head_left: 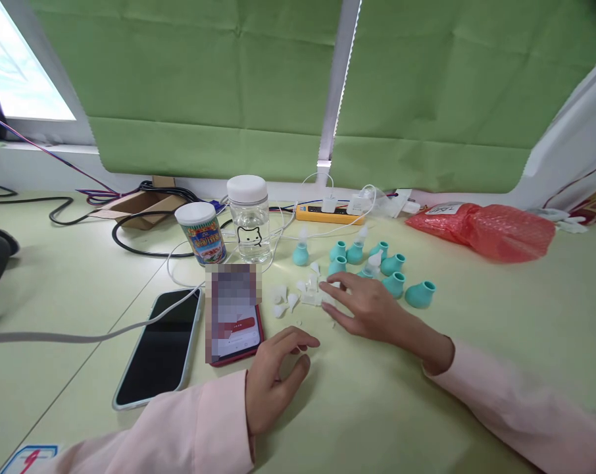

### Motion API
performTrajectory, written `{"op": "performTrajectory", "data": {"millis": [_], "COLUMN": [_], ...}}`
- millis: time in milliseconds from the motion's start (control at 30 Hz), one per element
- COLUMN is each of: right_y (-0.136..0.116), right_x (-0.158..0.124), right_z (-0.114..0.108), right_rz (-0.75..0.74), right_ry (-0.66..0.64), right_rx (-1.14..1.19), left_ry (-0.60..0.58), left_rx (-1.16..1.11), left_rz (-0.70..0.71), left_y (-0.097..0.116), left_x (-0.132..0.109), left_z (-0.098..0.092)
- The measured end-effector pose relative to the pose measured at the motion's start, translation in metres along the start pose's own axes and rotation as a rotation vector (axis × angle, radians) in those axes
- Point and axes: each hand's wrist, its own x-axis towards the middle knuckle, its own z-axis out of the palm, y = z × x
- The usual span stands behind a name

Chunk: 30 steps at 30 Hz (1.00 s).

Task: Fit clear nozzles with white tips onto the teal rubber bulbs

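Note:
My right hand (364, 303) reaches over a cluster of small white translucent plastic pieces (310, 293), thumb and fingers apart. Its fingertips are at the right edge of that cluster; whether they touch a piece I cannot tell. Behind and to the right of it stand several teal rubber bulbs (420, 294), some with a clear nozzle fitted on top, such as the teal bulb (300, 255) at the left of the group. My left hand (281, 375) rests at the table in front of the pieces, holding nothing, with a gap between thumb and forefinger.
Left of the hands lie a lit phone (236, 329) and a dark phone (162, 349) with a cable across it. Behind them stand a clear bottle (251, 230) and a printed tub (202, 234). An orange power strip (310, 214) and a red bubble-wrap bag (495, 230) lie along the back.

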Motion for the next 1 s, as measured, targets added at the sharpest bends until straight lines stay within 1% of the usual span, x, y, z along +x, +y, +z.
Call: {"op": "performTrajectory", "data": {"millis": [67, 133, 267, 367, 500, 567, 633, 700, 767, 867, 1000], "right_y": [-0.007, -0.011, -0.013, -0.015, -0.015, -0.016, -0.018, -0.022, -0.027, -0.036, -0.041], "right_x": [0.000, -0.001, -0.004, -0.004, -0.003, -0.003, -0.003, -0.002, -0.002, -0.004, -0.006], "right_z": [0.009, 0.018, 0.027, 0.031, 0.033, 0.032, 0.029, 0.024, 0.019, 0.015, 0.013], "right_rz": [0.035, 0.053, 0.059, 0.058, 0.079, 0.083, 0.072, 0.024, -0.050, -0.134, -0.126], "right_ry": [-0.158, -0.246, -0.298, -0.302, -0.216, -0.137, -0.025, 0.087, 0.159, 0.207, 0.197], "right_rx": [0.024, 0.013, 0.033, 0.064, 0.084, 0.127, 0.196, 0.290, 0.382, 0.466, 0.528], "left_ry": [-0.008, -0.010, -0.020, -0.030, -0.017, 0.002, 0.035, 0.066, 0.088, 0.091, 0.083], "left_rx": [0.001, 0.007, 0.025, 0.026, 0.023, -0.002, -0.079, -0.185, -0.253, -0.256, -0.211], "left_rz": [-0.009, -0.018, -0.019, -0.014, -0.027, -0.074, -0.146, -0.209, -0.239, -0.244, -0.232], "left_y": [0.001, 0.002, 0.001, 0.002, 0.003, 0.003, 0.000, -0.003, -0.006, -0.008, -0.007], "left_x": [0.001, 0.002, 0.000, -0.001, -0.001, -0.001, 0.000, 0.001, 0.002, 0.002, 0.003], "left_z": [0.000, 0.000, 0.000, 0.000, 0.000, 0.001, 0.002, 0.003, 0.003, 0.004, 0.004]}}
